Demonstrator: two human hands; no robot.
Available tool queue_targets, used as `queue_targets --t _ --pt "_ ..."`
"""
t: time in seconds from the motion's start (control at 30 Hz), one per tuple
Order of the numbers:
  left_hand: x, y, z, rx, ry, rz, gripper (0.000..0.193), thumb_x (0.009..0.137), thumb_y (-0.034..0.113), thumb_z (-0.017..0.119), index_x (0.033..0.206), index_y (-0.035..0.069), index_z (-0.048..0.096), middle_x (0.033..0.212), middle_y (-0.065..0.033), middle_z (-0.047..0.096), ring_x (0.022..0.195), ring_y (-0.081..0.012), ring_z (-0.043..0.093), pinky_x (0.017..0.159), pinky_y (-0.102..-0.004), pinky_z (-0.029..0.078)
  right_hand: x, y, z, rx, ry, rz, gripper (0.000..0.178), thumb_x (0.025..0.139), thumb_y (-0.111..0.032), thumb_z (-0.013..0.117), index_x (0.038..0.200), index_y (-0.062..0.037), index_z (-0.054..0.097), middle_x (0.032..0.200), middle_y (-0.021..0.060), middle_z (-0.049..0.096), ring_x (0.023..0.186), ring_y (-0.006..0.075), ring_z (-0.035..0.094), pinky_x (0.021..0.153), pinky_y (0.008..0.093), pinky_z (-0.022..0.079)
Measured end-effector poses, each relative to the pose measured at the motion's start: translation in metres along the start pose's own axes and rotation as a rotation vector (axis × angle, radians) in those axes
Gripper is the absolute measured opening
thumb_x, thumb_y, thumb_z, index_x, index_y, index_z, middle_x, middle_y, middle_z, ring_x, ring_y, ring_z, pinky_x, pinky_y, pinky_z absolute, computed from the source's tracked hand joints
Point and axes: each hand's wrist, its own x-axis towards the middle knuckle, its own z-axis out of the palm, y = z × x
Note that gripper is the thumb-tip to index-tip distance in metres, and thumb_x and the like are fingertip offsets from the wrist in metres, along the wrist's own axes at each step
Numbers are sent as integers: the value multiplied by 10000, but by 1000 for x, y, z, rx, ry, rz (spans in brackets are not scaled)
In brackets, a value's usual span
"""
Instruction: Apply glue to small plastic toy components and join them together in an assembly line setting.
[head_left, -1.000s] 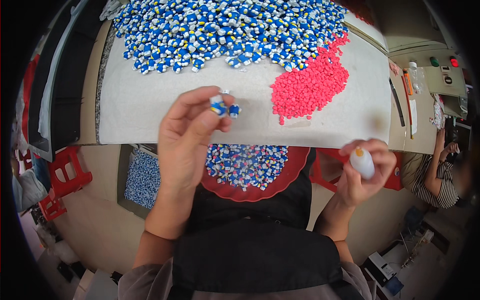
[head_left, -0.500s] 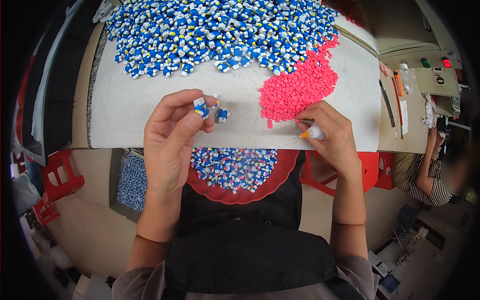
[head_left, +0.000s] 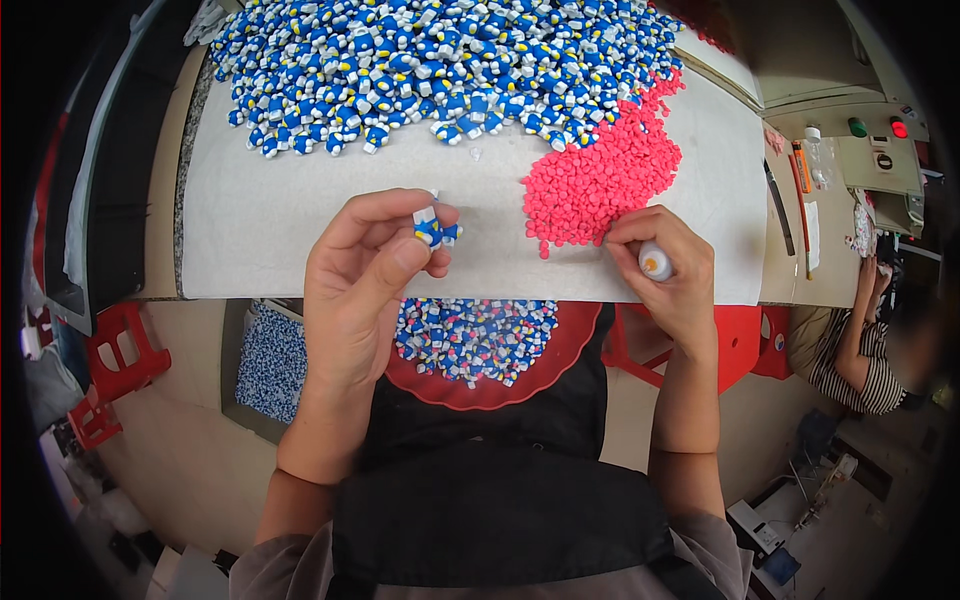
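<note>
1. Blue and white, the figure (head_left: 427, 230) is in the head view above the near part of the paper (head_left: 490, 275), left of centre.
2. Left hand (head_left: 355, 265) is curled, thumb and fingertips pinching the figure; this light grip probably leaves most of it uncovered. Another blue piece shows just right of it; whether that is held, I cannot tell.
3. Right hand (head_left: 680, 265) is partly closed around a white bottle (head_left: 656, 258), orange tip toward the camera. Carrying it this low seemingly frees the forefinger, which reaches the pink pieces (head_left: 600, 185); whether it has one, I cannot tell.
4. Pink pieces lie right of centre, likely for the right hand's reach; the heap (head_left: 440, 65) lies farther off, perhaps leaving working room.
5. Red bowl (head_left: 565, 362), filled with figures, sits below the near edge, apparently handy to both hands.
</note>
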Motion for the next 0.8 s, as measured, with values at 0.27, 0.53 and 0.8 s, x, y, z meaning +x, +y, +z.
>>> queue_targets --t 0.27,0.53,0.8 --pt "-1 -1 -1 3 3 -3 266 773 44 554 1024 -23 496 949 -150 572 775 -132 541 694 -252 436 3 -2 1 -198 -71 -100 182 576 24 630 726 -26 541 708 76 530 644 236 546 560 307 450" --pt "-6 -9 11 -67 -36 -93 248 774 29 548 1012 -24 504 955 -147 573 833 -136 555 738 -259 454 -6 -10 4 -53 3 -78 186 587 57 621 749 -10 559 716 82 568 647 185 553 557 270 444" --pt "-14 -24 26 -50 -123 -217 239 758 36 579 978 -32 515 920 -141 580 825 -156 579 735 -264 474 -8 -43 34 877 86 231 115 633 59 625 715 -14 590 742 63 555 709 130 510 648 242 396"
